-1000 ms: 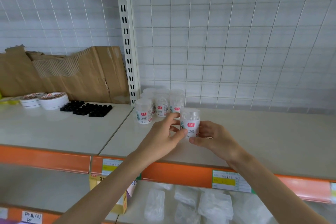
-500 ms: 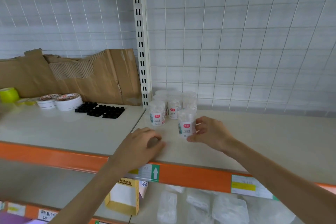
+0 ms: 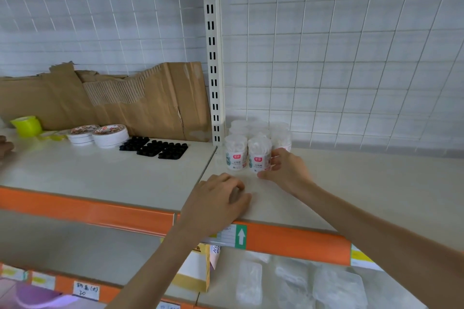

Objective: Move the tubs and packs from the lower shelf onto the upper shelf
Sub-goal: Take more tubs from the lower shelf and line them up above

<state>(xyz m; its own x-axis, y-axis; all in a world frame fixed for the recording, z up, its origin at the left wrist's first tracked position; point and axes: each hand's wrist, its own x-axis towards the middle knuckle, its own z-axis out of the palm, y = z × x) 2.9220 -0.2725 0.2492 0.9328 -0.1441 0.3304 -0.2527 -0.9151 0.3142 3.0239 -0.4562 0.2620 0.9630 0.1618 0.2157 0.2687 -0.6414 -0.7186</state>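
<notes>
A cluster of clear tubs [image 3: 259, 130] with red-and-white labels stands on the upper shelf [image 3: 364, 183] beside the slotted upright. My right hand [image 3: 286, 169] grips the front right tub [image 3: 259, 155], which stands on the shelf next to another front tub [image 3: 235, 154]. My left hand [image 3: 216, 202] rests on the shelf's front edge with fingers loosely curled, holding nothing. On the lower shelf [image 3: 226, 281] lie several clear plastic packs [image 3: 336, 288], partly hidden under the orange rail.
Left bay of the upper shelf holds black trays [image 3: 160, 149], stacked paper plates [image 3: 110, 134], a green tape roll [image 3: 27, 125] and torn cardboard [image 3: 120, 100]. A yellow-and-white box [image 3: 195, 271] stands on the lower shelf. Another person's hand [image 3: 4, 148] shows at the left edge.
My right hand carried the tub back and set it down beside the front tub of the cluster. My left hand let go of it and dropped to the shelf's front edge.
</notes>
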